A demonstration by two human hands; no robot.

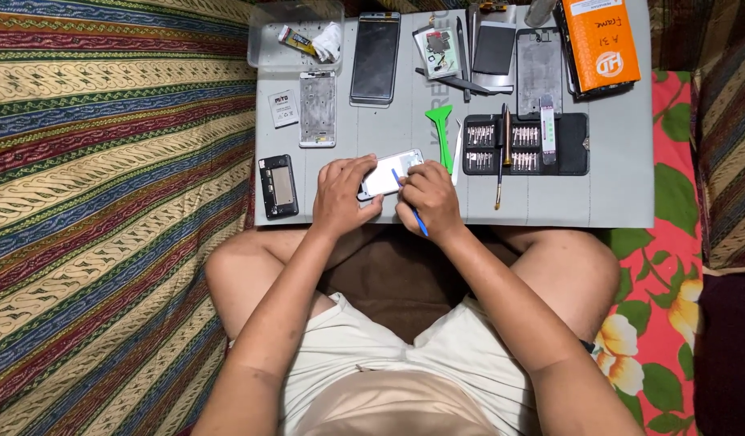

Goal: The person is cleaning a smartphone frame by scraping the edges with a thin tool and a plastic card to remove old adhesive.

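Left hand (342, 194): fingers clamped on white rectangular phone panel (388, 173), near edge of grey work mat (614, 194)
Right hand (431, 198): gripping thin blue pry tool (411, 207); tip at panel
Progress: seemingly midway; dismantled silver phone frame (317, 109) lies apart; panel not yet finished

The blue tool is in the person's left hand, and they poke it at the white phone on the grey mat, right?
Not quite. The head view shows the blue tool in the right hand. The left hand steadies the white phone on the grey mat.

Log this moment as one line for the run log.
left hand steadies white phone panel | right hand holds thin blue tool on it | grey work mat
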